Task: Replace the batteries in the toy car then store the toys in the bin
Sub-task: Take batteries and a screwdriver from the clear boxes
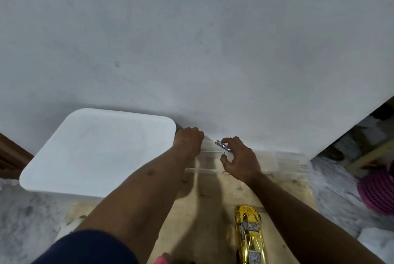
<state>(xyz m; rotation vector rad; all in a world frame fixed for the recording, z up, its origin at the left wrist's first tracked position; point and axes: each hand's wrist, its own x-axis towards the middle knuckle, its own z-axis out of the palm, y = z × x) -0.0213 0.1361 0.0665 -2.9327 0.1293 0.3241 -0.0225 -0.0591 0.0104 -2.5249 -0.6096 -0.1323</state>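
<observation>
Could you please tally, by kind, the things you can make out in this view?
gold toy car: 1
battery, pinched in the right hand: 1
white bin: 1
clear compartment box: 1
pink basket: 1
Total: 5

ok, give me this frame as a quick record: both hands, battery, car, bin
left hand: fingers curled, at the far left corner of the clear box, next to the bin; cannot tell what it holds, if anything
right hand: pinches a battery over the clear box
battery: purplish, metal end pointing left
toy car: gold, lying on the wooden board beside the right forearm, untouched
bin: white, left of the hands; cannot tell if lidded or open
</observation>
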